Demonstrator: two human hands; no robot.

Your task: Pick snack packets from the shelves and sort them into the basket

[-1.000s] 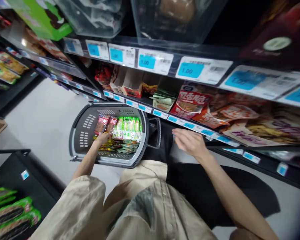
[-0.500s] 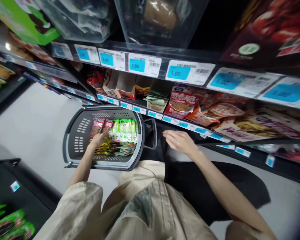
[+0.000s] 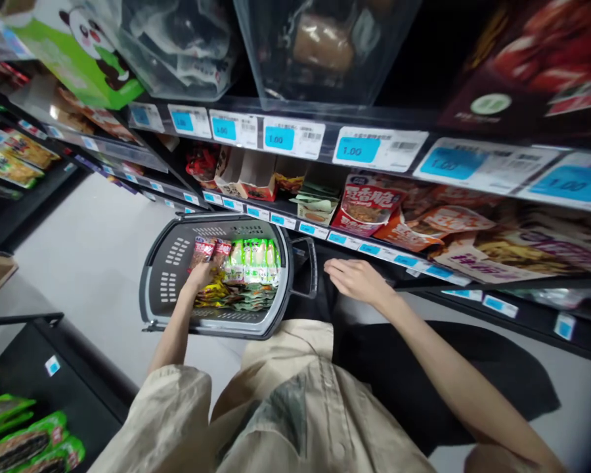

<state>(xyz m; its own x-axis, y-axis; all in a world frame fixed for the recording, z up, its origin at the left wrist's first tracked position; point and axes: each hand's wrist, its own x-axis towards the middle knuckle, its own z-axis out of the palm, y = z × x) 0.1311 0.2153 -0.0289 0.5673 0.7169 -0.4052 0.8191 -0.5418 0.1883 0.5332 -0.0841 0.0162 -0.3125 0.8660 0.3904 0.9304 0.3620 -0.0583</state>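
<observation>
A grey plastic shopping basket (image 3: 153, 286) stands on the floor by the shelving. It holds red snack packets (image 3: 207, 250), a row of green packets (image 3: 253, 255) and yellow and dark green packets (image 3: 229, 297) below them. My left hand (image 3: 198, 276) reaches into the basket, its fingers closed on the lower edge of a red packet. My right hand (image 3: 357, 279) hovers palm down with its fingers stretched out, just right of the basket's black handle (image 3: 309, 268) and below the shelf edge. It holds nothing.
Shelves with blue price tags (image 3: 359, 149) run along the right, stocked with snack bags such as a red and white one (image 3: 369, 204). Clear bins (image 3: 320, 46) sit on top. A low black shelf with green packets (image 3: 27, 441) is at the lower left. Grey floor (image 3: 93, 249) lies between.
My left hand has crept up from the yellow packets to the red ones. My right hand moved left along the shelf edge toward the basket handle. The view shifted slightly.
</observation>
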